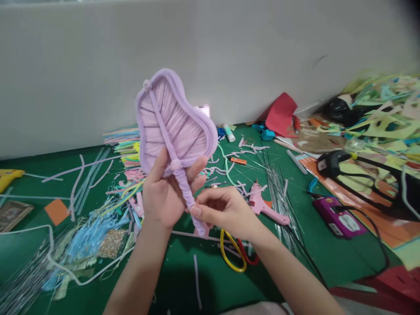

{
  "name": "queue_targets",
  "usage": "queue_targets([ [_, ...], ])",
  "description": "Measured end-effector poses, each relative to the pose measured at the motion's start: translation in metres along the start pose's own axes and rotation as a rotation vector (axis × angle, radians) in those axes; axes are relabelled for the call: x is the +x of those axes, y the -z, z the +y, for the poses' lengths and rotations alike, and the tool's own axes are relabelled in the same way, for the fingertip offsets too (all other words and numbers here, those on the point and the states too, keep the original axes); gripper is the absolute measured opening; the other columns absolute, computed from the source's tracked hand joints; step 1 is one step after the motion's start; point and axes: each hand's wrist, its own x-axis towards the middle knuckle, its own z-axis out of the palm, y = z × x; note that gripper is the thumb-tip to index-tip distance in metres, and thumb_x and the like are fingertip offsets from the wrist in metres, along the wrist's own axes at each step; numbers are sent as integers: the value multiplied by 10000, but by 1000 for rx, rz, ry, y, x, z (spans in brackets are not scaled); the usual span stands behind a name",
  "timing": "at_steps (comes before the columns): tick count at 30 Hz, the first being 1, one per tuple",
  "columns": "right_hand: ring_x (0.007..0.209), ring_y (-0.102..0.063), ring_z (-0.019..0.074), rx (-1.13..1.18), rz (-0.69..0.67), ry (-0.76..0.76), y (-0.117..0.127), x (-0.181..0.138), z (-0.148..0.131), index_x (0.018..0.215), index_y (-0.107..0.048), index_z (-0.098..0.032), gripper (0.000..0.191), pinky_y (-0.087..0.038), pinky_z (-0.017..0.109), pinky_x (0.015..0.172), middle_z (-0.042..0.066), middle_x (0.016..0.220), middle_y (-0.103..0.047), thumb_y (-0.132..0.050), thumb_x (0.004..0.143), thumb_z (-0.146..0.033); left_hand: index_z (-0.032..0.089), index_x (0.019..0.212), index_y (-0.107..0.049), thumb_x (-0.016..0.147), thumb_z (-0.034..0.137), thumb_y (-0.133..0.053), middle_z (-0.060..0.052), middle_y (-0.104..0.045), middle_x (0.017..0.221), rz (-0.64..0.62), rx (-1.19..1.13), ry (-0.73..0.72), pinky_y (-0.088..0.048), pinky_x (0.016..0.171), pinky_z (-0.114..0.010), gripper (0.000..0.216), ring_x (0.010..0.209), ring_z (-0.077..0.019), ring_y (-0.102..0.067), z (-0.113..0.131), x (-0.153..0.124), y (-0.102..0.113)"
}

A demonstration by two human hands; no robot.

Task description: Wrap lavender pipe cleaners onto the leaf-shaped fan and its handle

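In the head view, the fan (180, 124) was held above the table (180, 271), tilted left, its broad face towards the wearer, seemingly for a clear look. The left hand (169, 194) curled round its base, palm behind, likely bearing its weight. The right hand (226, 212) pinched the lower handle (185, 189) between thumb and finger, apparently to steady it. The glue gun (265, 207) lay just beyond, perhaps for easy reach.

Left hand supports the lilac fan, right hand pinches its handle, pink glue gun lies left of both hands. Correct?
Wrong side for the pink glue gun: the head view shows it right of the right hand. The left hand supports the lilac fan, while the right hand pinches its handle.
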Motion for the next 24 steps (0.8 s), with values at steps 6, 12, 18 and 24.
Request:
queue_targets([
  [6, 537, -515, 86, -301, 173, 205, 3, 5, 0, 768, -671, -140, 212, -413, 208, 493, 7, 662, -620, -687, 783, -350, 192, 778, -675, 710, 767, -519, -71, -709, 689, -41, 36, 83, -581, 641, -363, 600, 688, -247, -711, -6, 20, 5],
  [12, 547, -490, 92, -969, 445, 543, 1, 5, 7, 799, -669, -152, 158, -391, 214, 533, 9, 659, -588, -568, 888, -234, 250, 1095, -624, 680, 656, -669, -79, -673, 1157, 145, 127, -339, -456, 1011, -373, 583, 1238, -240, -537, -18, -2, -7],
  [18, 635, -587, 134, -1265, 487, 565, -14, 5, 26, 800, -663, -152, 270, -392, 236, 568, 51, 731, -631, -475, 953, -270, 334, 1047, -654, 695, 225, -795, 55, -623, 1250, 306, 161, -558, -479, 1032, -436, 395, 1242, -233, -527, -19, -12, -20],
  [24, 529, -514, 102, -1068, 312, 401, -7, 4, 9, 679, -651, -152, 237, -353, 229, 528, 8, 619, -601, -600, 874, -278, 275, 996, -674, 733, 146, -739, 32, -664, 1183, 260, 133, -457, -548, 962, -420, 300, 1136, -226, -607, -9, -2, -15],
])
